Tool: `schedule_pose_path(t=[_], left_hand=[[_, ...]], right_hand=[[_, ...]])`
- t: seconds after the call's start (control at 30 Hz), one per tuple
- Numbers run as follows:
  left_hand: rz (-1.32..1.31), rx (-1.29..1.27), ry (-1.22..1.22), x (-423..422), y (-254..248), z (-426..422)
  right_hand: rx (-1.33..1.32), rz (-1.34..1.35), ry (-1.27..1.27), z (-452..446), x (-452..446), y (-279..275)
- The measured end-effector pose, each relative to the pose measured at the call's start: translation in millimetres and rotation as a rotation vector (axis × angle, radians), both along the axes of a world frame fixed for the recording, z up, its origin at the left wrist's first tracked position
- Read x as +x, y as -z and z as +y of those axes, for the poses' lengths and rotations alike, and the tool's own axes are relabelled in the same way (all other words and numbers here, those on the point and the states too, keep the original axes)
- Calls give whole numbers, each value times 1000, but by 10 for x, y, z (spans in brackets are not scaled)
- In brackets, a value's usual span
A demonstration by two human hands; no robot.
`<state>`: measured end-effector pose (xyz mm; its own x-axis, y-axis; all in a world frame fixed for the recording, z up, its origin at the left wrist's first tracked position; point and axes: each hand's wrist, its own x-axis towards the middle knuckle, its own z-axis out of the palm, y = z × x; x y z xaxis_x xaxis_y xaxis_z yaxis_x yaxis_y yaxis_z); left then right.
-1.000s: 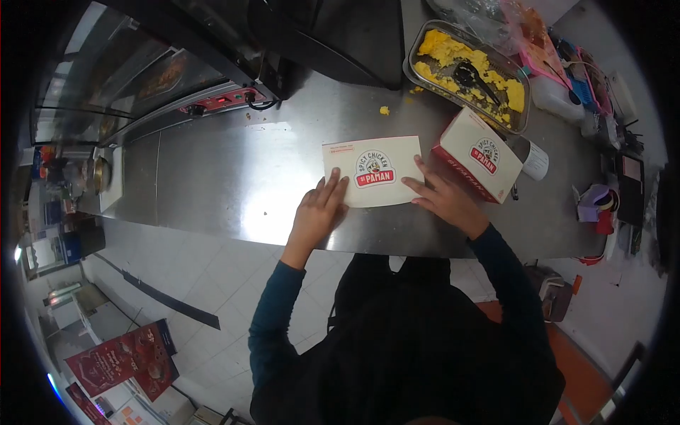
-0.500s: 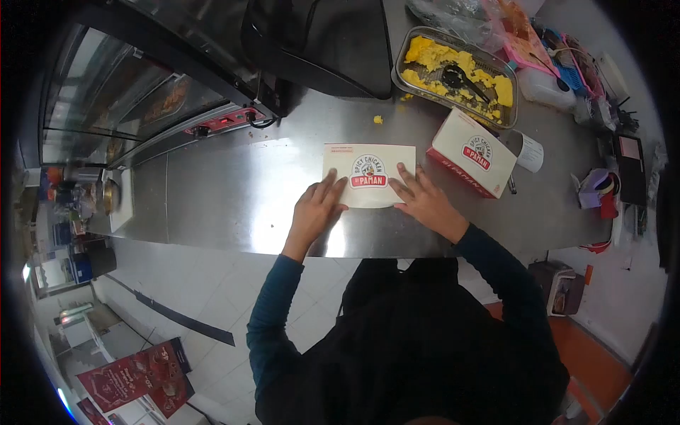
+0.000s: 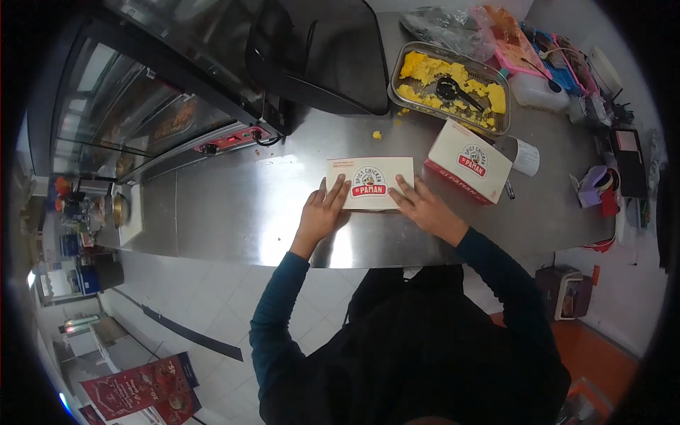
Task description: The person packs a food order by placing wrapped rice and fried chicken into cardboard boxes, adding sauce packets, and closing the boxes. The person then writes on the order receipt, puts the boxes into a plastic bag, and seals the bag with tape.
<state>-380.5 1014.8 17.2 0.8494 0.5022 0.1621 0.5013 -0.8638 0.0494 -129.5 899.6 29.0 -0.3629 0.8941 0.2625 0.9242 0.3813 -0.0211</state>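
A cream paper food box with a red "Spicy Chicken Si Paman" logo lies on the steel counter in front of me. My left hand rests on the left part of its top, fingers stretched toward the logo. On the right part lies my right hand, its fingers spread and touching the lid near the front corner. The box's front edge shows as a nearly straight line between the hands, with shadow below it. To the right stands a second closed box with the same logo and red sides.
A metal tray of crumbly yellow food holds a black scoop. Behind the boxes stands a large black container. A glass display warmer is at left. A white cup and a pen lie at right.
The box's rounded front flap, visible earlier beyond the logo, is now folded down, leaving a straighter edge. Both hands stay on the box. The whole view has shifted slightly.
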Motion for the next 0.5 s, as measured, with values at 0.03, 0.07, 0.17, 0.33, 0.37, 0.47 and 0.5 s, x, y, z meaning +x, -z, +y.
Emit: schedule_pose_path(t=[0.03, 0.07, 0.17, 0.33, 0.37, 0.47, 0.5], left_hand=[[2, -27, -4, 1, 11, 12], [1, -55, -8, 4, 23, 19], [-76, -228, -26, -7, -61, -54], [-776, -793, -337, 148, 57, -315], [-832, -925, -425, 170, 12, -341], [-956, -962, -543, 232, 27, -521], [-945, -969, -561, 248, -47, -625]], right_hand=[[-1, -32, 1, -3, 3, 12], [-2, -66, 2, -11, 16, 13], [-53, 90, 49, -112, -54, -30], [-63, 516, 117, -194, -185, 115], [-1, 572, 109, -174, -209, 273], [98, 730, 72, -204, -208, 435], [36, 835, 81, -283, -193, 435]])
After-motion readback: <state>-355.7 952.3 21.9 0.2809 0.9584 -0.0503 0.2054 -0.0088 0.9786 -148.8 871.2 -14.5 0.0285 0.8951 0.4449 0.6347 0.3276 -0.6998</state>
